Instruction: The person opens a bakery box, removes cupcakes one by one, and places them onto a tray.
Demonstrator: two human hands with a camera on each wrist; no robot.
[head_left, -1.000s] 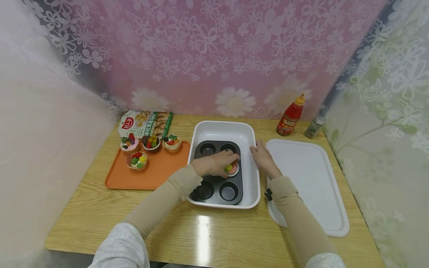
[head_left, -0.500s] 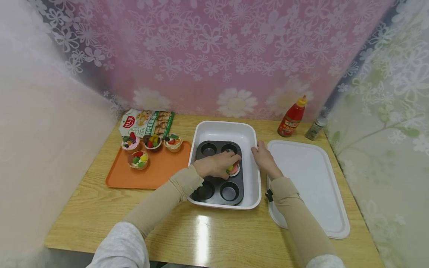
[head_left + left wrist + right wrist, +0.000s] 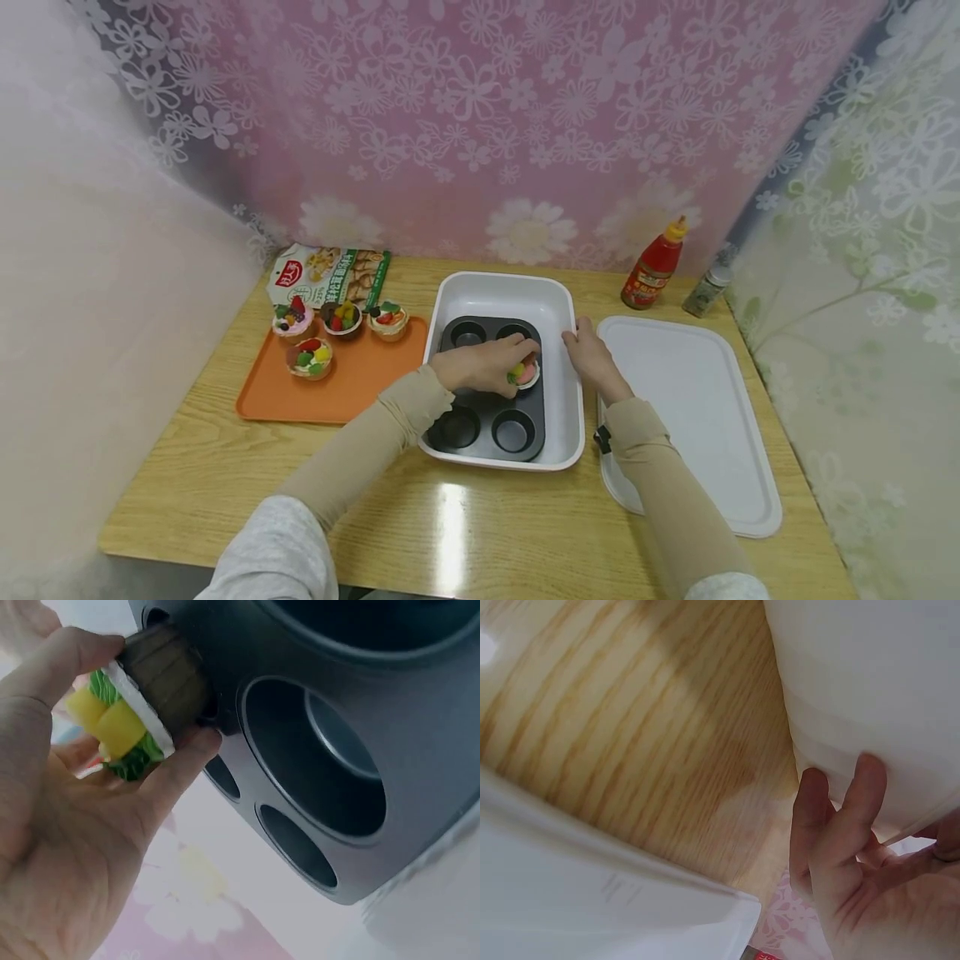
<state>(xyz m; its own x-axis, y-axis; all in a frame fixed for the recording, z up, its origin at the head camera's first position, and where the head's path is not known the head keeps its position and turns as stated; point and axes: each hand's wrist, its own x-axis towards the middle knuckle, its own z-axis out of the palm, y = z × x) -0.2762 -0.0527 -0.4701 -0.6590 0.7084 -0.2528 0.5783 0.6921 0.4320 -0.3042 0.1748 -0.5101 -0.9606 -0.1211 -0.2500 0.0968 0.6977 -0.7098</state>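
Note:
My left hand (image 3: 504, 367) pinches a small cupcake (image 3: 524, 372) with yellow and green topping (image 3: 112, 724) over the right middle cup of a dark muffin tin (image 3: 487, 427). The cupcake's brown base touches the tin (image 3: 420, 750), tilted on its side. The tin lies inside a white deep tray (image 3: 495, 282). My right hand (image 3: 587, 348) grips that tray's right rim, its fingers (image 3: 840, 817) flat against the outer wall (image 3: 870, 690). The other cups of the tin that I can see hold nothing.
An orange tray (image 3: 352, 387) at the left carries several cupcakes (image 3: 309, 357), with a snack bag (image 3: 330, 279) behind it. A flat white tray (image 3: 697, 417) lies at the right. A ketchup bottle (image 3: 651, 267) and a spice jar (image 3: 705, 287) stand at the back right.
My left hand has nudged the cupcake slightly farther from me over the tin. The right hand has stayed on the tray's rim.

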